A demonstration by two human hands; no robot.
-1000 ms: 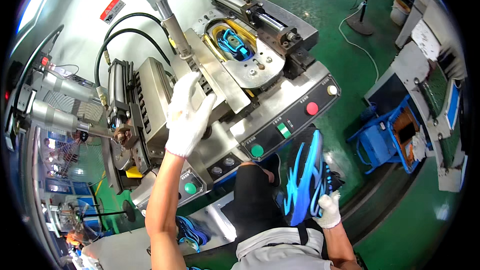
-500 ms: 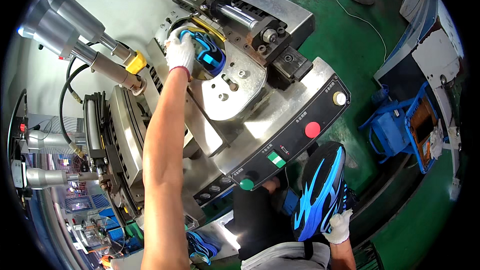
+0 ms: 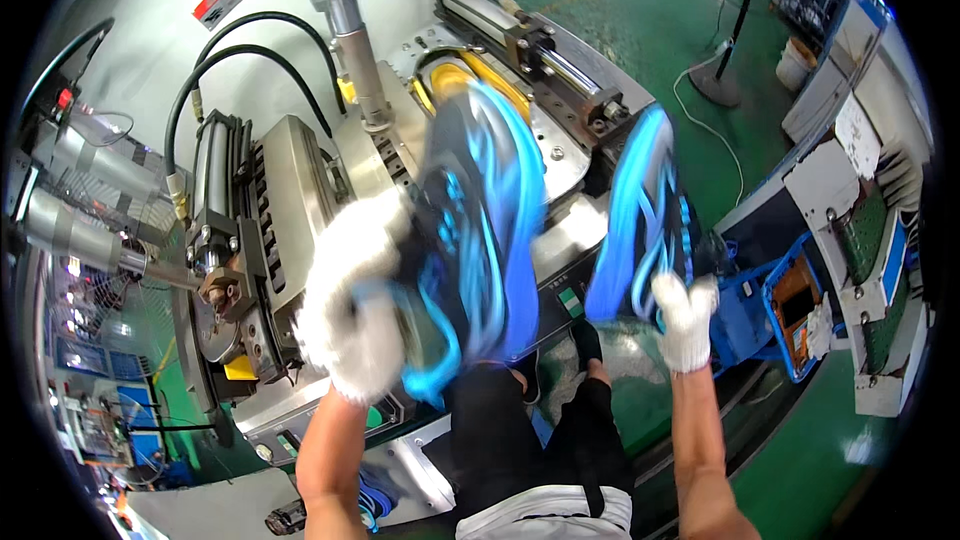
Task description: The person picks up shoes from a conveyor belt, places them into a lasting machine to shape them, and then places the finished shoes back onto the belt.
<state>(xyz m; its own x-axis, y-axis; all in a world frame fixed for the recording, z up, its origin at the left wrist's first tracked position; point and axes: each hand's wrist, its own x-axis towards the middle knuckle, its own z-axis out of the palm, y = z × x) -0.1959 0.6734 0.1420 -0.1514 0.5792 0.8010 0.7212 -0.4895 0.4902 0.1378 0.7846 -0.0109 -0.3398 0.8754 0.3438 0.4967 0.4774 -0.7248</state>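
My left hand, in a white knit glove, grips a black-and-blue sneaker near its collar. Hand and sneaker are smeared by motion, and the toe points away from me. To the right, my gloved right hand holds a second sneaker of the same colours by its heel end, toe up. Behind the left sneaker is the press's cavity with a yellow lining, partly hidden by that sneaker's toe.
A metal cylinder hangs over the press beside the cavity. Black hoses loop at the left. Another blue shoe lies low down by my left forearm. At the right are a blue chair and a standing fan.
My left hand has drawn the sneaker up out of the press cavity toward me. The right hand's sneaker has risen, and the view has shifted.
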